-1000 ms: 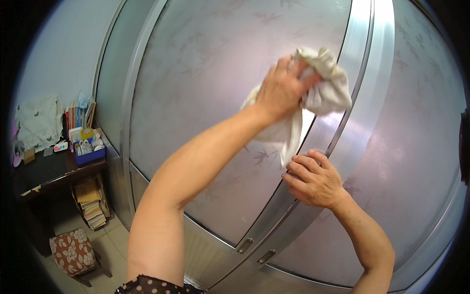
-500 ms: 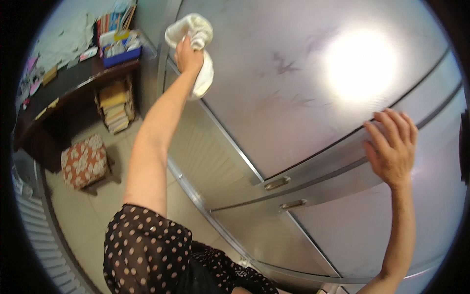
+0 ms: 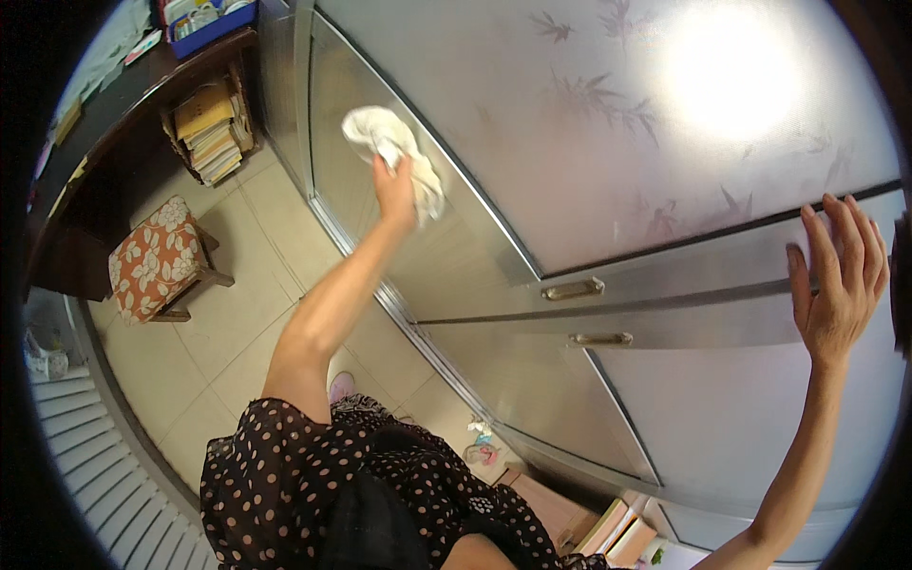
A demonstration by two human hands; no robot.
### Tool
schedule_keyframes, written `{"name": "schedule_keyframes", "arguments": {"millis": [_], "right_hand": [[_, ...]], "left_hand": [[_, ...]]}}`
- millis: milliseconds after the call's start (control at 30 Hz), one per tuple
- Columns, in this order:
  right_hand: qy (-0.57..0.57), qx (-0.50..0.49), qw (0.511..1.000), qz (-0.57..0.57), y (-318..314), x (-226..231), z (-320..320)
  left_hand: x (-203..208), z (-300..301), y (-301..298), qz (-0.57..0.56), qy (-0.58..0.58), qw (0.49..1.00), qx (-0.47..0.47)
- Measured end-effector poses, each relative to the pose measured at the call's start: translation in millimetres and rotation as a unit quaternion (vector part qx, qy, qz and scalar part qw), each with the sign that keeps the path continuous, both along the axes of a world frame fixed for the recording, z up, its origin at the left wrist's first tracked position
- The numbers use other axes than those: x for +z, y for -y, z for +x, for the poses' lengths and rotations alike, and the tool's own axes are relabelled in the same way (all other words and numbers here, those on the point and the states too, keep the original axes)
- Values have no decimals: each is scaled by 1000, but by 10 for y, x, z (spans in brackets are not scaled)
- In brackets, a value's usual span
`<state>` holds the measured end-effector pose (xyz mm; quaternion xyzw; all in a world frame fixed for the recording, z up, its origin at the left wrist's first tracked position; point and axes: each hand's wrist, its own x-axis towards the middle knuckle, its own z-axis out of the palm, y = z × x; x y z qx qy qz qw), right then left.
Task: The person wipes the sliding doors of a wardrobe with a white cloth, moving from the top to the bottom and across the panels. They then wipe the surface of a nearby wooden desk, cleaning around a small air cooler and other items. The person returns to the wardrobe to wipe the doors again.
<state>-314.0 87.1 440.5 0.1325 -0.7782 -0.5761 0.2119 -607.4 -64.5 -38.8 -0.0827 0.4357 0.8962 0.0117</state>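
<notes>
A white cloth (image 3: 429,198) is bunched in my left hand (image 3: 396,186), whose fingers are closed around it. It lies against the lower metal panel (image 3: 456,256) of a sliding door, below a frosted glass pane (image 3: 570,161) with bamboo-leaf patterns. My right hand (image 3: 841,275) rests on the metal frame at the far right, fingers spread and holding nothing. Between the two hands, one recessed handle (image 3: 573,289) sits on this door and a second handle (image 3: 601,339) on the adjoining door. Light glares strongly off the upper glass.
At left, a flower-patterned stool (image 3: 157,261) stands on the tiled floor (image 3: 237,285). Behind it are a dark desk (image 3: 142,90), a blue tray (image 3: 214,30) and a box of papers (image 3: 211,133). A slatted white radiator-like surface (image 3: 104,456) curves along the lower left. Boxes (image 3: 551,508) sit lower right.
My left hand has brought the cloth down from the glass pane's edge to the lower metal panel. My right hand has shifted right along the frame. The view has tilted downward.
</notes>
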Motion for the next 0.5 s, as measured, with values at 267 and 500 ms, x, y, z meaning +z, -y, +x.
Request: {"name": "schedule_keyframes", "arguments": {"millis": [267,500], "right_hand": [[-8,-1,1000,10,2,49,-95],[-1,-10,1000,3,-104,29,11]], "left_hand": [[212,2187,-328,55,100,976,-187],[719,1879,97,91,15,964,-250]]}}
